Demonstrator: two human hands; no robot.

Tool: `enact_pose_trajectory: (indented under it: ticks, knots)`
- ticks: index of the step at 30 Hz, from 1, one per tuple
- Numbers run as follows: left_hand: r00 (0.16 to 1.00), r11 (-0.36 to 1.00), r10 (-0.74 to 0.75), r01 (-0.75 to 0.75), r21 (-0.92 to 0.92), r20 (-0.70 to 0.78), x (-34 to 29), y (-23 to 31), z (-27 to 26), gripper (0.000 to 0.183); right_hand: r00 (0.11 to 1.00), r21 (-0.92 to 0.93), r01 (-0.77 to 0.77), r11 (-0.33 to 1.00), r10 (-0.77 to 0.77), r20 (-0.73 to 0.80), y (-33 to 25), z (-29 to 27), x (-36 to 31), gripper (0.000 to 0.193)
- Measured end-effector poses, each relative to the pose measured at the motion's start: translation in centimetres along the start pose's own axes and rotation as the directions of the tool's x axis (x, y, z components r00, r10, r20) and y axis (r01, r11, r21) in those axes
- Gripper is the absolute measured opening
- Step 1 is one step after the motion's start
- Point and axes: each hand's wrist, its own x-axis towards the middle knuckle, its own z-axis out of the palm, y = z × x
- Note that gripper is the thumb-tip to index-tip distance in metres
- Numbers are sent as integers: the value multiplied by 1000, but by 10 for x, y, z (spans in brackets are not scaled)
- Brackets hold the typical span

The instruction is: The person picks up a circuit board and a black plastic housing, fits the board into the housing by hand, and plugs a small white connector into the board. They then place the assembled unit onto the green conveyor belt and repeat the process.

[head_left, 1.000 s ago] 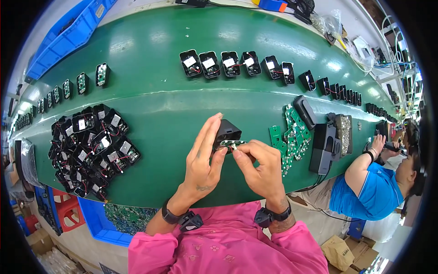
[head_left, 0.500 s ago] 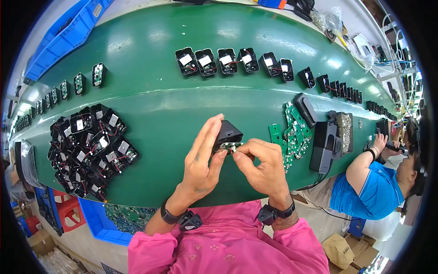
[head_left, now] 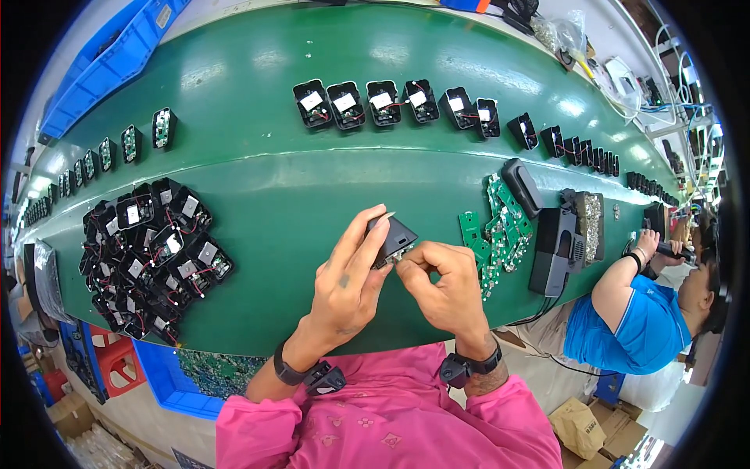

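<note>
My left hand [head_left: 348, 273] grips a small black plastic housing [head_left: 398, 237], its fingers laid along the far side and top. The housing is tilted, so most of its open side is turned from view. Some pale and metallic bits of a small circuit board [head_left: 398, 255] show at its lower edge. There, my right hand [head_left: 444, 285] is closed in a pinch, fingertips against that edge; what they hold is hidden. To my left lies a heap of similar black housings [head_left: 144, 258] with white pads and red wires. Loose green circuit boards [head_left: 508, 227] lie to the right.
Rows of black housings [head_left: 383, 103] stand along the far side of the green table [head_left: 266, 187]. A dark grey device [head_left: 552, 250] stands beside a tray of small metal parts [head_left: 592, 223]. At the right a co-worker in blue [head_left: 637, 320] sits. Blue bin [head_left: 168, 383] below the left edge.
The housing has turned in my left hand, hiding the board and red wire that showed at its opening. My left fingers have shifted over its top; my right hand stays pinched beside it.
</note>
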Motion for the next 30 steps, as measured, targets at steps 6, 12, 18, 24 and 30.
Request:
enact_pose_trajectory:
  ticks: [6, 12, 18, 24, 30]
  knots:
    - [996, 995, -87, 86, -52, -27, -1, 3, 3, 42, 996, -3, -82, 997, 82, 44, -2, -1, 4, 11]
    - [882, 764, -459, 330, -554, -106, 4, -2, -1, 44, 985, -19, -40, 999, 36, -170, -9, 14, 7, 14]
    - [905, 743, -422, 384, -548, 63, 5, -6, -7, 53, 963, 380, -257, 888, 270, 22, 18, 14, -2, 15]
    - [848, 683, -511, 502, -531, 145, 4, 3, 1, 63, 975, 674, 4, 739, 147, -167, 20, 22, -11, 7]
    - [805, 642, -534, 585, -496, 257, 6, 1, 0, 59, 976, 696, -71, 715, 195, -100, 29, 4, -9, 16]
